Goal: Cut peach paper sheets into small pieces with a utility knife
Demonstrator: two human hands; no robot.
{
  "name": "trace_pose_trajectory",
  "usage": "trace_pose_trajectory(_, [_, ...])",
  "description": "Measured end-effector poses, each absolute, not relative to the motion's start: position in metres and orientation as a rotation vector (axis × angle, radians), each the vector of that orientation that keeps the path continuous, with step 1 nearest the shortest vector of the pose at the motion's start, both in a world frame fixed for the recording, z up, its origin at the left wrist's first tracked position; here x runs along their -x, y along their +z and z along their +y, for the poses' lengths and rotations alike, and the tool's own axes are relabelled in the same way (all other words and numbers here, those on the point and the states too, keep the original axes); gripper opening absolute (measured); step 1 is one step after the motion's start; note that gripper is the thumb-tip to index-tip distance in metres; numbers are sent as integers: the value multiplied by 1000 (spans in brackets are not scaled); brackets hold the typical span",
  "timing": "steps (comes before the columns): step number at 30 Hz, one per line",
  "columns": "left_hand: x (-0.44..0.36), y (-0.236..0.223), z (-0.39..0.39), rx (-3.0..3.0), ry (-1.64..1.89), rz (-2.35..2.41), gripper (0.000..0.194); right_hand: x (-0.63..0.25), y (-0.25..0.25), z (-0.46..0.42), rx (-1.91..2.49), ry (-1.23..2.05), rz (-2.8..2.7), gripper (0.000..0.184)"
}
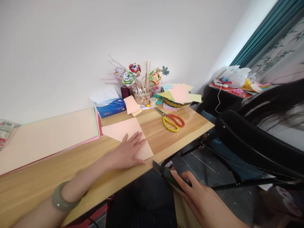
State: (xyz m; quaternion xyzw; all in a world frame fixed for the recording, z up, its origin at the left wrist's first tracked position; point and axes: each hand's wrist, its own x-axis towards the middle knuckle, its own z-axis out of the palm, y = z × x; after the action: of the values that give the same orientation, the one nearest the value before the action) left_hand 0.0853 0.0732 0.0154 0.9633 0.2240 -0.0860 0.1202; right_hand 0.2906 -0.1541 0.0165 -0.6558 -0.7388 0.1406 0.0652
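Left hand flat on pink sheet; knife in right hand

Nearest: right hand, grip clamped around the dark handle of a knife. Blade points toward the front edge of the counter, near the sheet's corner; whether it touches the edge cannot be told from this angle. Left hand, green bangle on the forearm: palm down, fingers apart, grip around nothing, resting on the pink sheet, which lies on the counter.

Left of the sheet: stack of large paper, pale pink on top. Right of it: scissors, one handle yellow, one red, blades slightly apart.

Farther back: blue tissue pack, small pink slip, white spool, basket with loose coloured sheets over it. Rearmost, by the wall: folded paper flowers.
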Motion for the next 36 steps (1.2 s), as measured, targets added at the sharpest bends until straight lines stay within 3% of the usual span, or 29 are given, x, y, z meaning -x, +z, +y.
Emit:
trace_pose_trajectory(4, [-84, 14, 74, -2813, -224, 636, 74, -286, 16, -145, 2026, 324, -2273, 53])
trace_pose_trajectory(11, [-91, 23, 70, -2781, -347, 680, 104, -283, 13, -141, 2049, 282, -2261, 50])
trace_pose_trajectory(22, [-88, 14, 71, -2845, -242, 662, 73, -281, 13, -136, 2047, 274, -2210, 48])
trace_pose_trajectory(36, [-89, 18, 66, -2874, -263, 659, 80, -272, 13, -137, 2039, -94, -2268, 44])
